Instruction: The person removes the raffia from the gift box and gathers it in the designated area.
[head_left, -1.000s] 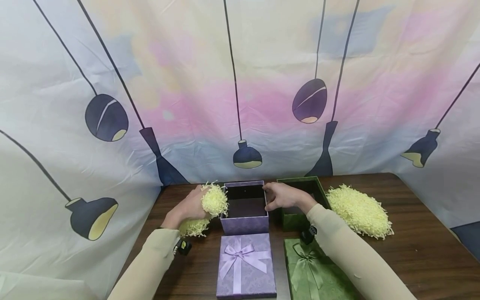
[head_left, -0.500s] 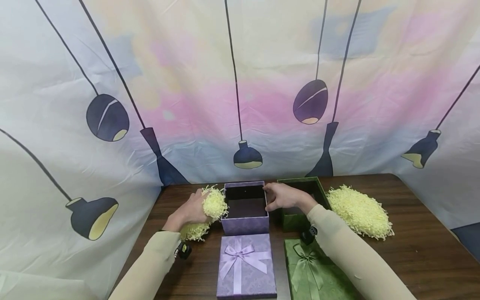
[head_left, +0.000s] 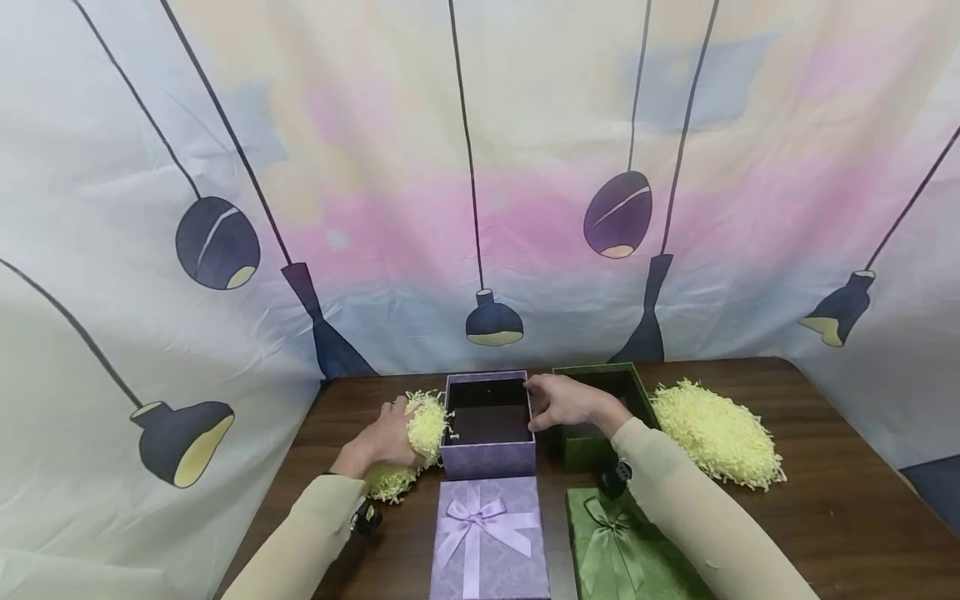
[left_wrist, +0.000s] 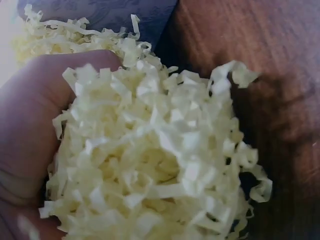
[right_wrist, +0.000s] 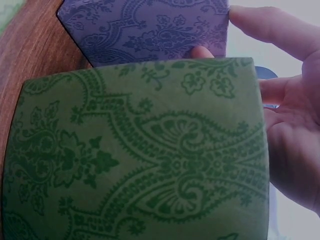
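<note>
My left hand (head_left: 390, 433) grips a clump of pale yellow shredded paper (head_left: 426, 425) just left of the purple box. In the left wrist view the thumb curves along the bulging shredded paper (left_wrist: 150, 150); the other fingers are mostly hidden by it. A few strands poke over the left rim of the open purple box (head_left: 489, 460), whose dark inside shows. On the box's right side rest the fingertips and thumb of my right hand (head_left: 566, 402). From the right wrist, the thumb meets the top edge of the purple box (right_wrist: 160, 30), and a fingertip touches its wall.
An open green box (head_left: 585, 454) stands behind my right wrist. Right of it lies a larger heap of yellow shredded paper (head_left: 716, 433). In front are a purple lid (head_left: 517, 567) with a bow and a green lid (head_left: 660, 558). A patterned curtain (head_left: 405, 208) hangs behind the table.
My left hand has lowered slightly with the shredded paper, and strands now reach over the purple box's left rim. The right hand keeps its place; the head view has tilted slightly up.
</note>
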